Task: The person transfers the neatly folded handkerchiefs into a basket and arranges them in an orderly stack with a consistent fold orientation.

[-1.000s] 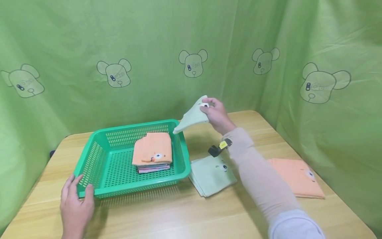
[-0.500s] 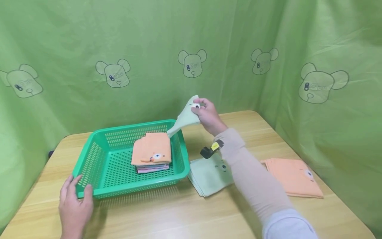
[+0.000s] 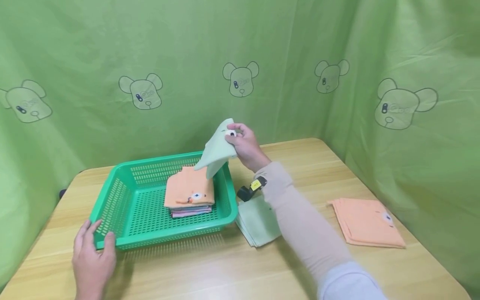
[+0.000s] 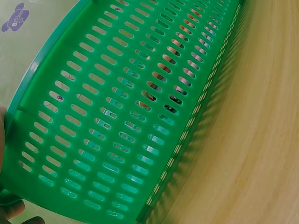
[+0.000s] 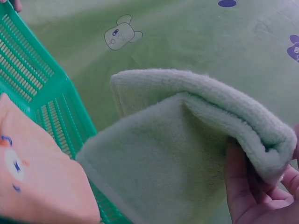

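Note:
My right hand (image 3: pixel 246 146) pinches a folded pale green towel (image 3: pixel 216 146) by one edge, thumb on its embroidered eye. The towel's loose corners hang over the right end of a green plastic basket (image 3: pixel 176 228). Inside the basket lies a stack of folded towels, an orange towel (image 3: pixel 185 189) on top and pink and bluish edges below. In the right wrist view the held towel (image 5: pixel 149 149) droops in thick layers between thumb and fingers (image 5: pixel 238 186). At the basket's near left corner my left hand (image 3: pixel 93 260) grips the rim, fingers outside the left wall.
On the wooden table (image 3: pixel 180 271), a folded green towel (image 3: pixel 258 223) lies right of the basket, partly under my right forearm. Farther right is a folded orange towel (image 3: pixel 371 221). A green curtain (image 3: pixel 187 41) with bear-head prints surrounds the table's back and sides.
My right hand has moved left with the green towel, from beside the basket's right rim to over the stack. The left hand stays on the corner.

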Demonstrator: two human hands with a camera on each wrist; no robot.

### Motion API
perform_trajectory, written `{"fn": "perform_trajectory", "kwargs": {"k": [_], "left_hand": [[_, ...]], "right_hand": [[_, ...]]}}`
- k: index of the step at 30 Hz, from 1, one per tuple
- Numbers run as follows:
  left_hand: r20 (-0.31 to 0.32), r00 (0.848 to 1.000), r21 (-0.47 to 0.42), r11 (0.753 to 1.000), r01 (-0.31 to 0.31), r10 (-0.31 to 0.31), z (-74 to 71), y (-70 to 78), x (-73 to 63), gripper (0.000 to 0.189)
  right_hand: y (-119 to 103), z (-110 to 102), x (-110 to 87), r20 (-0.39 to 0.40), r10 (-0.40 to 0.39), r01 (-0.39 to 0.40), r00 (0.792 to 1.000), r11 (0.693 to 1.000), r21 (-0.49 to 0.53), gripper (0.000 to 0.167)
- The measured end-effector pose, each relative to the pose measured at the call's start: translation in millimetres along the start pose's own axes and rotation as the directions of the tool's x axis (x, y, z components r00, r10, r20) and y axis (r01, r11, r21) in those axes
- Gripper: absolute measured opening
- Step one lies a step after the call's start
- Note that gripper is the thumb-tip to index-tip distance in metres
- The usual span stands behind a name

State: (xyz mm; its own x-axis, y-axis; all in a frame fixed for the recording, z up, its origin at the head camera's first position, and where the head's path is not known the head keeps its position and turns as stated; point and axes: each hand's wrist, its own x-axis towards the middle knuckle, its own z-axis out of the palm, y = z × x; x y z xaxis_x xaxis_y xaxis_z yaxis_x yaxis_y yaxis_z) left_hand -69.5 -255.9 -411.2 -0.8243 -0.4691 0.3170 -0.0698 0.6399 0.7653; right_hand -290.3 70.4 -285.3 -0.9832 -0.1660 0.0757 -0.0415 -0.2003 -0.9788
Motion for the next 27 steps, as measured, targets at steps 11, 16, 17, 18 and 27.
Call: {"fn": "perform_trajectory", "kwargs": {"k": [11, 16, 17, 18, 27], "left_hand": [[0.006, 1.0, 0.011, 1.0, 0.017, -0.017, -0.8, 0.8, -0.2, 0.048], [0.009, 1.0, 0.017, 1.0, 0.022, -0.022, -0.7, 0.9, -0.4, 0.048], [0.01, 1.0, 0.019, 1.0, 0.023, -0.024, -0.7, 0.9, -0.4, 0.048], [0.011, 1.0, 0.02, 0.999, 0.026, -0.026, -0.8, 0.8, -0.5, 0.048], [0.016, 0.999, 0.03, 0.999, 0.037, -0.037, -1.1, 1.5, -0.2, 0.049]], "right_hand": [[9, 24, 0.1, 0.006, -0.003, 0.003, 1.0, 0.995, 0.098, 0.032], [11, 31, -2.0, 0.01, -0.001, 0.0, 1.0, 0.994, 0.111, 0.033], [11, 32, -2.3, 0.011, 0.0, -0.002, 1.0, 0.994, 0.111, 0.033], [12, 33, -2.7, 0.012, -0.001, -0.001, 1.0, 0.994, 0.113, 0.033], [17, 47, -3.5, 0.006, 0.011, -0.012, 1.0, 0.992, 0.128, 0.033]]}}
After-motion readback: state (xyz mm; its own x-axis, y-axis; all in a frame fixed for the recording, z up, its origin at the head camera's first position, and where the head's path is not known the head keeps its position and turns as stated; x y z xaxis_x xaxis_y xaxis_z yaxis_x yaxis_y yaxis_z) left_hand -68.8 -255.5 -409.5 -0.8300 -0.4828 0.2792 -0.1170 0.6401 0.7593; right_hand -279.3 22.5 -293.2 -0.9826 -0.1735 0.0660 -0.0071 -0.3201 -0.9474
